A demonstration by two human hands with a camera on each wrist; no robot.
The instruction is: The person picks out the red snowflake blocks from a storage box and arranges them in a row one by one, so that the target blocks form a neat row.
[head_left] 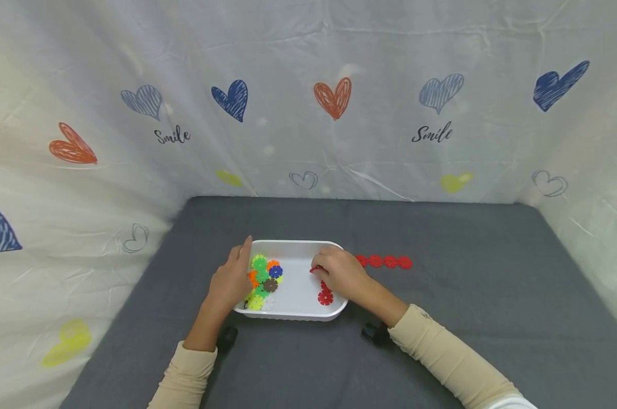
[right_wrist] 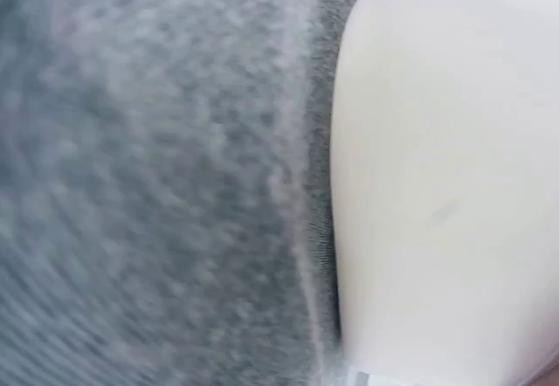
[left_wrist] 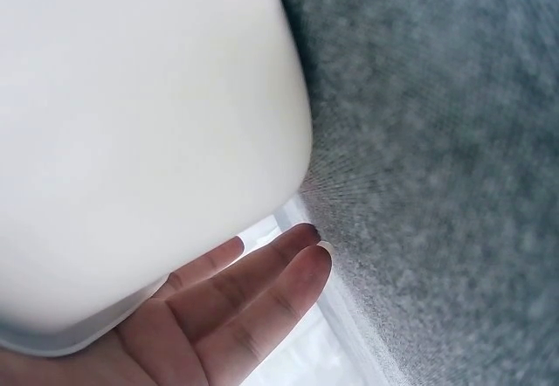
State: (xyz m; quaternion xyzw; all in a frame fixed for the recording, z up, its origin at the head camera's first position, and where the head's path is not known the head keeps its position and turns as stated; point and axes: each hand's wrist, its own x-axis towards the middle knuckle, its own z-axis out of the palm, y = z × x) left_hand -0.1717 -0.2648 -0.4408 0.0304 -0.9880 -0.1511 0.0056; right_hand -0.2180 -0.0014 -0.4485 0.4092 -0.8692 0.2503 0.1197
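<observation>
A white tray [head_left: 293, 309] lies on the grey cloth, holding notched plastic discs. At its left end rests my left hand [head_left: 229, 284]; the left wrist view shows its fingers [left_wrist: 266, 316] nearly straight along the outside wall. My right hand [head_left: 345, 274] reaches over the tray's right end and pinches a red notched disc [head_left: 316, 268], mostly covered by the fingers. Below that hand, more red discs [head_left: 325, 297] lie in the tray. Mixed green, orange, blue, yellow and brown discs [head_left: 261, 276] are heaped at the left. The right wrist view shows only the tray's outer wall and cloth.
A row of several red discs [head_left: 390, 262] runs along the cloth to the right of the tray. Dark wrist devices [head_left: 376, 333] show beneath both forearms. Behind the grey table [head_left: 467, 284] hangs a white curtain [head_left: 288, 51] printed with hearts.
</observation>
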